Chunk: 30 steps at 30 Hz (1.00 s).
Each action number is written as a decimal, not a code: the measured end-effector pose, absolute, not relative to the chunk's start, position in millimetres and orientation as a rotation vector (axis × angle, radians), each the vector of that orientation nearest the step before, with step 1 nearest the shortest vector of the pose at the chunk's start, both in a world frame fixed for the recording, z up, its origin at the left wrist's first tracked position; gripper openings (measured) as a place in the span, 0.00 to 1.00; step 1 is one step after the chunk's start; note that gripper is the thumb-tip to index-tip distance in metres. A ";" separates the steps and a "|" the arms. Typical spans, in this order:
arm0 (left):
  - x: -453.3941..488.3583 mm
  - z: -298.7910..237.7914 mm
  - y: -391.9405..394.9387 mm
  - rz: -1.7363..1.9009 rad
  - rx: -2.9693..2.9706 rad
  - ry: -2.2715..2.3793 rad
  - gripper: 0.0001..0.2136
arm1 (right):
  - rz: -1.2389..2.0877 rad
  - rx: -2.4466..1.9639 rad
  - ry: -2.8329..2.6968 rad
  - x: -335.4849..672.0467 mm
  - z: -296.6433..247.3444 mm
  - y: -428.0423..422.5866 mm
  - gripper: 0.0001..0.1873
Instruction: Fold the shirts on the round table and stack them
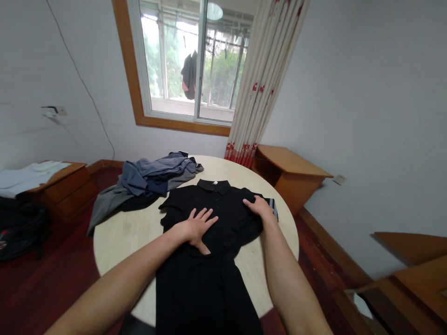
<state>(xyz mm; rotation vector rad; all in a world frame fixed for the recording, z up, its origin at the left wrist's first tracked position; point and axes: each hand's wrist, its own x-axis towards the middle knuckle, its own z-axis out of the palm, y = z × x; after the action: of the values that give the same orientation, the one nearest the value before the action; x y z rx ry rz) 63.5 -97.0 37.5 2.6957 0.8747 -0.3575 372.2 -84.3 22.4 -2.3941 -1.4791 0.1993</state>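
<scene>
A black polo shirt (223, 204) lies face up on a round pale wooden table (129, 232), its collar toward the window and its hem hanging over the near edge. My left hand (197, 228) rests flat on the shirt's chest, fingers spread, open. My right hand (258, 207) lies on the shirt's right sleeve area, fingers pressed down on the cloth, holding nothing that I can see.
A heap of grey and blue clothes (150, 179) lies on the table's far left and hangs over the edge. A striped item (274, 207) peeks out beside my right hand. Wooden cabinets stand left (66, 186) and right (289, 174). A black bag (19, 228) sits on the floor.
</scene>
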 end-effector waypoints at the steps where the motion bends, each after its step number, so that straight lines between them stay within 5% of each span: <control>1: 65.9 37.8 -102.2 -0.375 2.684 0.817 0.63 | 0.184 -2.405 -1.465 366.8 24.8 -84.7 0.36; 6: 68.6 40.5 -103.3 -0.136 2.683 0.743 0.47 | 0.161 -2.158 -1.782 329.6 25.5 -81.0 0.31; 11: 55.4 29.9 -64.0 0.132 2.570 1.252 0.29 | 0.323 -2.078 -1.930 313.2 9.9 -73.3 0.35; 19: 20.6 13.5 -13.0 0.007 2.332 1.738 0.40 | 0.276 -2.323 -1.805 346.7 -9.6 -55.0 0.39; 30: 15.7 18.6 -19.1 -0.289 2.275 1.696 0.61 | 0.312 -2.401 -1.802 388.3 -9.7 -32.9 0.44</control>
<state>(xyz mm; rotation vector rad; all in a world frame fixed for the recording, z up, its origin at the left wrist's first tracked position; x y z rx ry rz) 15.7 -19.1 18.6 2.2750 1.6958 -0.2890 388.3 -32.9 -9.7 -2.4015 -1.8018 0.3125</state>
